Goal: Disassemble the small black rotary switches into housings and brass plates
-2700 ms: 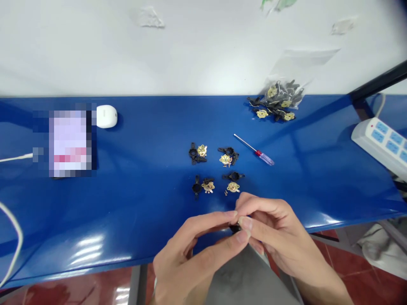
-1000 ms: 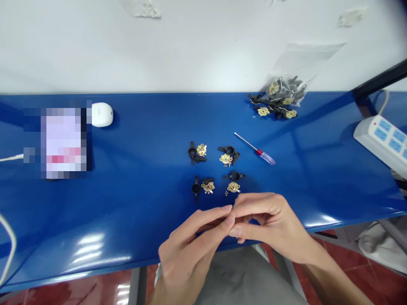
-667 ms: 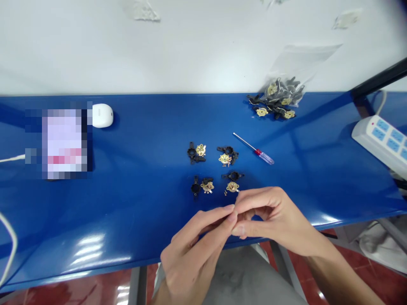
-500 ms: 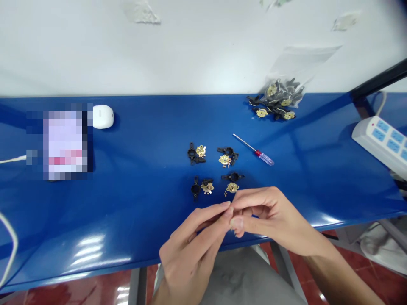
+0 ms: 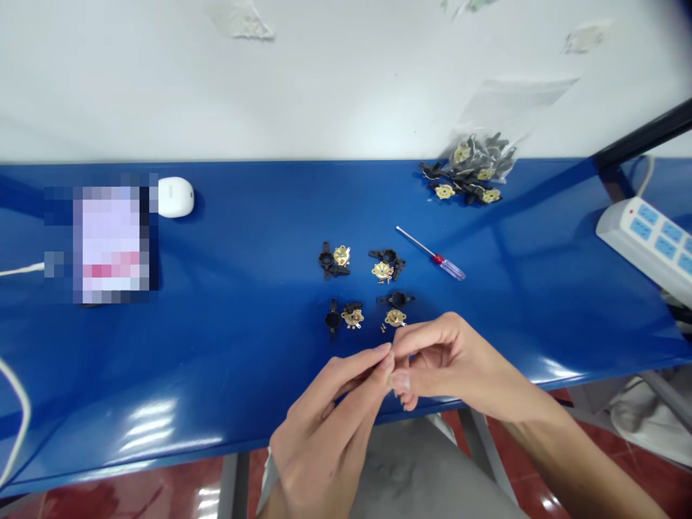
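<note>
Brass disc parts (image 5: 395,318) just beyond left hand (image 5: 324,425) and right hand (image 5: 459,367), fingertips (image 5: 386,360) pinched together, anything held hidden.

Anything held between the fingers (image 5: 386,362) of the left hand (image 5: 324,440) and the right hand (image 5: 459,360), low in the middle of the frame, is hidden by those fingers, so what is pinched there cannot be told. At the left of the worktop (image 5: 243,411), a rectangular object (image 5: 111,245) is blurred past recognition by pixelation, and at the right a power strip (image 5: 646,245) is cut off by the frame's edge. The tiny parts (image 5: 383,327) near the hands are too small to be made out.
</note>
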